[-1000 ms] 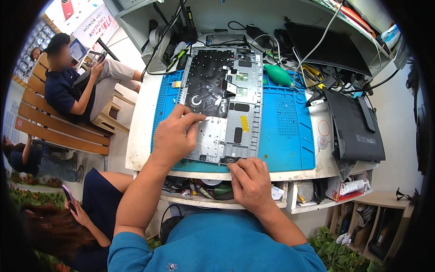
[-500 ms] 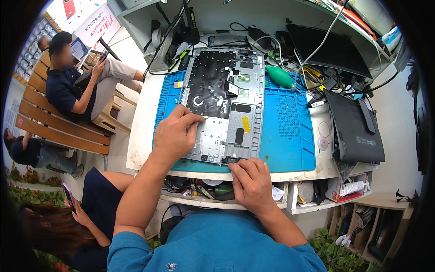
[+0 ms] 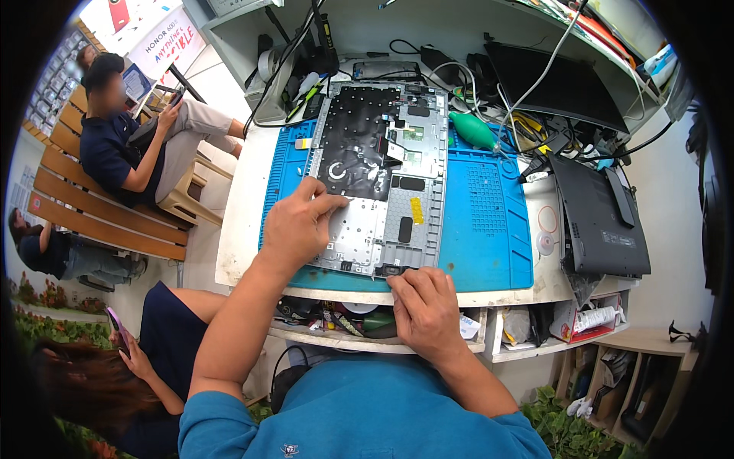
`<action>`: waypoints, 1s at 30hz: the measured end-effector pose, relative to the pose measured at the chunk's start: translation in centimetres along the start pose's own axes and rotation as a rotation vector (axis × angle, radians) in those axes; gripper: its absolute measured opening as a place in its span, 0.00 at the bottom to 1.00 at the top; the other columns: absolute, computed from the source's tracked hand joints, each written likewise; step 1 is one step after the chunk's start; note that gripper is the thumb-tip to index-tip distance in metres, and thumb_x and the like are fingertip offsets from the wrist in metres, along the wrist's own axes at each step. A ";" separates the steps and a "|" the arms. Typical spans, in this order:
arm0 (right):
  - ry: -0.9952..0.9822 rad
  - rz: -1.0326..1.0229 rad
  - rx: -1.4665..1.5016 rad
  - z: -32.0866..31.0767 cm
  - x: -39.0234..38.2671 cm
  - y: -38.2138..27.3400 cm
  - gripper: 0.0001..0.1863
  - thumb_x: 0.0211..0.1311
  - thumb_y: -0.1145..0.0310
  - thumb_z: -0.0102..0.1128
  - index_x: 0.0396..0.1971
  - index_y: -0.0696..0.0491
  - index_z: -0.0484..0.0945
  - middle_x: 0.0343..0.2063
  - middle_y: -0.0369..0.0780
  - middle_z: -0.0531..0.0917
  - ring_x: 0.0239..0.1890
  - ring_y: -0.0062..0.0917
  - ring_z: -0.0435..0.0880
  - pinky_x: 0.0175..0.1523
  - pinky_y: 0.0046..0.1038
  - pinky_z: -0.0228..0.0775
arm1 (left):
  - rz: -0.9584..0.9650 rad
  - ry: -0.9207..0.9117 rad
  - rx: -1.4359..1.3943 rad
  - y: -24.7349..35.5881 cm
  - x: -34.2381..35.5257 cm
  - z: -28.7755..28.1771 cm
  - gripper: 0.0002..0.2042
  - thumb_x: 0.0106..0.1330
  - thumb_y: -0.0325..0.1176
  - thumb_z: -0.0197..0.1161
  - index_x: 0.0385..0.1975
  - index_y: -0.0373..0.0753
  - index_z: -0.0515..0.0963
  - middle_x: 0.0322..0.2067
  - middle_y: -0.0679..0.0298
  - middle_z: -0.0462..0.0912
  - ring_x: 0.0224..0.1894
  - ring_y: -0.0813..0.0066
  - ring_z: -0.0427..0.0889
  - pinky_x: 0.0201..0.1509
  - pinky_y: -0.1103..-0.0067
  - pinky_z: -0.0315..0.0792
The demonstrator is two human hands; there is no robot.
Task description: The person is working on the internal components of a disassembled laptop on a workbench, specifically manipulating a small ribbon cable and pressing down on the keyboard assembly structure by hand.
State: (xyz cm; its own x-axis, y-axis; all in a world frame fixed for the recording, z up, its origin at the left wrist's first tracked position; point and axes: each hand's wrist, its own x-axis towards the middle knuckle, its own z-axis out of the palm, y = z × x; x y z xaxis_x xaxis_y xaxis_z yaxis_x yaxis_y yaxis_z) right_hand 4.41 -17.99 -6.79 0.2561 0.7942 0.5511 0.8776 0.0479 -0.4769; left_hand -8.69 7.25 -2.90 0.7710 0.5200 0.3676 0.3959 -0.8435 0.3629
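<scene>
An opened laptop keyboard case [image 3: 355, 229], silver and grey with a black film over its upper left part, lies inner side up on a blue repair mat [image 3: 489, 252]. My left hand [image 3: 300, 222] reaches over its left edge, thumb and index finger drawn together above the bare silver plate; whatever sits at the fingertips is too small to make out. Curled at the near edge, my right hand [image 3: 424, 306] has its fingertips pressed together beside a small black speaker [image 3: 391, 270]. What they hold, if anything, is hidden. A yellow tape strip [image 3: 417, 210] sticks to the case.
A green air blower [image 3: 474, 131] lies beyond the case among cables. To the right leans a dark laptop bottom cover [image 3: 600, 218], with a black screen panel [image 3: 554, 84] behind it. An open drawer [image 3: 352, 317] holds tools under the bench. Several people sit at the left.
The view has shifted very slightly. Both hands hold nearly the same places, and the laptop case has not visibly moved on the mat.
</scene>
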 end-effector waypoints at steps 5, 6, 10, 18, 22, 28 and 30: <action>-0.008 -0.001 -0.005 -0.1 0.1 -0.1 0.22 0.55 0.80 0.72 0.53 0.56 0.87 0.46 0.39 0.85 0.52 0.38 0.83 0.51 0.40 0.72 | 0.068 -0.090 -0.001 -1.0 1.3 -1.0 0.13 0.68 0.23 0.74 0.46 0.50 0.96 0.43 0.64 0.86 0.38 0.57 0.91 0.43 0.65 0.84; -0.008 -0.003 -0.004 -0.1 0.1 -0.1 0.22 0.55 0.80 0.72 0.53 0.56 0.87 0.46 0.39 0.85 0.52 0.38 0.83 0.51 0.40 0.72 | 0.076 -0.096 0.001 -1.1 1.5 -1.3 0.13 0.68 0.23 0.74 0.46 0.50 0.96 0.43 0.64 0.86 0.38 0.57 0.91 0.44 0.65 0.84; 0.000 -0.006 -0.010 0.0 -0.1 0.1 0.22 0.55 0.80 0.72 0.53 0.56 0.87 0.46 0.39 0.85 0.52 0.38 0.83 0.51 0.40 0.72 | 0.093 -0.118 -0.010 -1.4 2.0 -1.4 0.14 0.67 0.22 0.74 0.45 0.50 0.96 0.44 0.65 0.87 0.39 0.58 0.91 0.45 0.67 0.84; -0.002 -0.006 -0.014 0.0 0.0 -0.1 0.23 0.55 0.80 0.72 0.53 0.57 0.87 0.47 0.40 0.85 0.52 0.38 0.83 0.51 0.41 0.72 | -0.033 0.025 -0.020 0.3 -0.2 0.5 0.11 0.69 0.26 0.74 0.45 0.50 0.95 0.44 0.63 0.87 0.38 0.56 0.92 0.41 0.65 0.86; -0.008 -0.006 -0.018 0.0 0.0 -0.1 0.23 0.56 0.79 0.72 0.54 0.57 0.87 0.47 0.40 0.85 0.53 0.39 0.83 0.52 0.41 0.73 | -0.108 0.087 0.016 1.9 -1.0 1.3 0.12 0.70 0.25 0.74 0.47 0.50 0.95 0.43 0.61 0.86 0.37 0.55 0.91 0.42 0.65 0.86; -0.011 -0.016 -0.021 -0.1 0.0 -0.1 0.22 0.57 0.78 0.73 0.54 0.57 0.87 0.48 0.40 0.85 0.53 0.39 0.83 0.53 0.41 0.73 | 0.017 0.093 0.062 0.6 -0.6 1.0 0.12 0.69 0.25 0.73 0.47 0.49 0.95 0.44 0.59 0.86 0.36 0.53 0.91 0.41 0.64 0.86; -0.013 -0.015 -0.026 -0.2 0.1 -0.2 0.22 0.58 0.78 0.73 0.54 0.57 0.87 0.48 0.40 0.85 0.53 0.39 0.83 0.53 0.41 0.73 | 0.013 0.085 0.061 0.7 -0.6 0.9 0.12 0.69 0.24 0.73 0.47 0.49 0.95 0.44 0.59 0.86 0.36 0.53 0.91 0.41 0.63 0.86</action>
State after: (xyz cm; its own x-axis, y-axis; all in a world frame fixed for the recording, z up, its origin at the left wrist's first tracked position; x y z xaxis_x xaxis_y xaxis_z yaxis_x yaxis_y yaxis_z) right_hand 4.32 -18.05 -6.56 0.2376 0.8011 0.5493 0.8917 0.0444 -0.4505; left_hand -8.42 6.24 -3.67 0.7319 0.5167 0.4443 0.4180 -0.8553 0.3061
